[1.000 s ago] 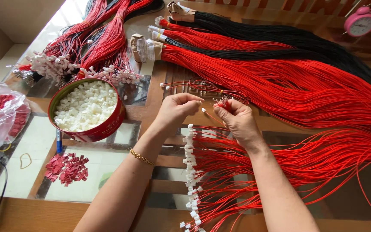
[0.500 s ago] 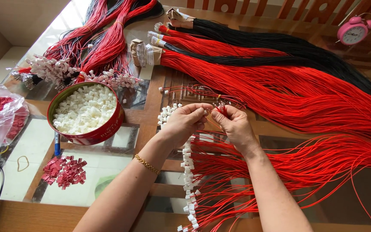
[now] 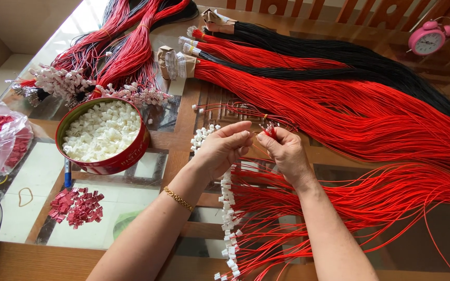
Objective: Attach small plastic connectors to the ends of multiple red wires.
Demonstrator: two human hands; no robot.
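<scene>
Head view: right hand (image 3: 286, 153) pinches a small bunch of red wires (image 3: 270, 129) by their metal tips; left hand (image 3: 224, 147) is curled, fingertips meeting right beside those tips, contents not discernible. Best to keep the tips level and feed them singly, drawing white plugs from the red tin (image 3: 102, 135) at left.

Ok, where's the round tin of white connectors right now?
In the head view, the red round tin sits on the glass table, off the left hand's side, with the loose pile of small red connectors just below it.
</scene>
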